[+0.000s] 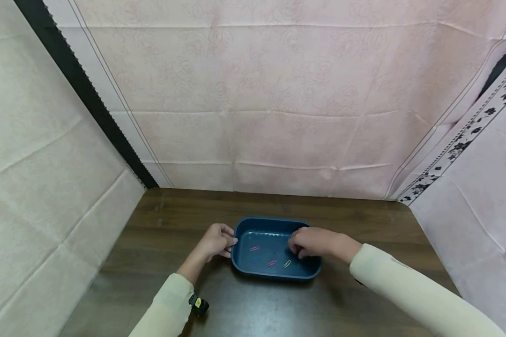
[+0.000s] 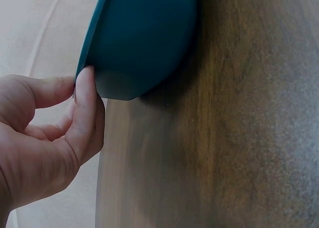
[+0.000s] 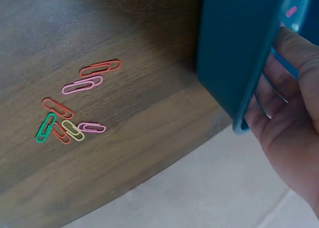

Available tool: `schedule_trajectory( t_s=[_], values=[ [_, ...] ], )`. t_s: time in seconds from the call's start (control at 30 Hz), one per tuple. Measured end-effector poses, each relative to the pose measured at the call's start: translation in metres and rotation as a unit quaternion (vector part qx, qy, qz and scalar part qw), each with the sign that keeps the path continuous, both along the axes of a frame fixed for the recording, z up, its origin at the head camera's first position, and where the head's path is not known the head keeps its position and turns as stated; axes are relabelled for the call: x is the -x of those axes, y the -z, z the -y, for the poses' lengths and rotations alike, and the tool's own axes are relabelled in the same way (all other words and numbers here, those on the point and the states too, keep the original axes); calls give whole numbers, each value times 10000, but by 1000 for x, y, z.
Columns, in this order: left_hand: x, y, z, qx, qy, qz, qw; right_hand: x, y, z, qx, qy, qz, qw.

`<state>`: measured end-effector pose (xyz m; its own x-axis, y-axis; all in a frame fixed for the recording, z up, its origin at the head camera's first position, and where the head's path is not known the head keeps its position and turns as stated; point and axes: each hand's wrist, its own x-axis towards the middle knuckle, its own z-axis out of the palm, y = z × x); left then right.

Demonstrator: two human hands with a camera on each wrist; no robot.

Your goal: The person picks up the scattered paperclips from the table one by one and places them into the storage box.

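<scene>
A blue rectangular plastic tray (image 1: 265,238) stands on the wooden table. My left hand (image 1: 218,241) pinches its left rim between thumb and fingers, clearest in the left wrist view. Inside the tray lie a pink paper clip (image 1: 254,248), a blue paper clip (image 1: 256,260), a reddish-pink paper clip (image 1: 271,263) and a yellow paper clip (image 1: 287,264). My right hand (image 1: 312,242) reaches over the right rim into the tray, fingers bent downward. Its fingertips are hidden, so whether they hold a clip does not show.
Several paper clips lie on the table outside the tray in the right wrist view, including a green paper clip (image 3: 46,127) and a pink paper clip (image 3: 82,85). Patterned cloth (image 1: 278,93) hangs behind the wooden table (image 1: 173,210) and on both sides.
</scene>
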<state>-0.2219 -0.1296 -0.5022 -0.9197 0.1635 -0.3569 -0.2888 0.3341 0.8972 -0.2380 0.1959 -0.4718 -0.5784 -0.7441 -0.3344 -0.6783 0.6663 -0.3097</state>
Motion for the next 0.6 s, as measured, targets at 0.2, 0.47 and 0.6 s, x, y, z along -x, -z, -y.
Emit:
schedule_trajectory(
  t_s=[0.2,0.47,0.6],
  values=[
    [-1,-2,-1,-108,-32,45,9999,-4,-14,-11,579,152,-48,9982],
    [-2,-3,0,-67,-49,25,10000,-8,-17,-27,1119,360,-454,9920],
    [-3,-2,0,-38,-38,35,10000,-11,-17,-34,1372,587,-449,9878]
  ],
)
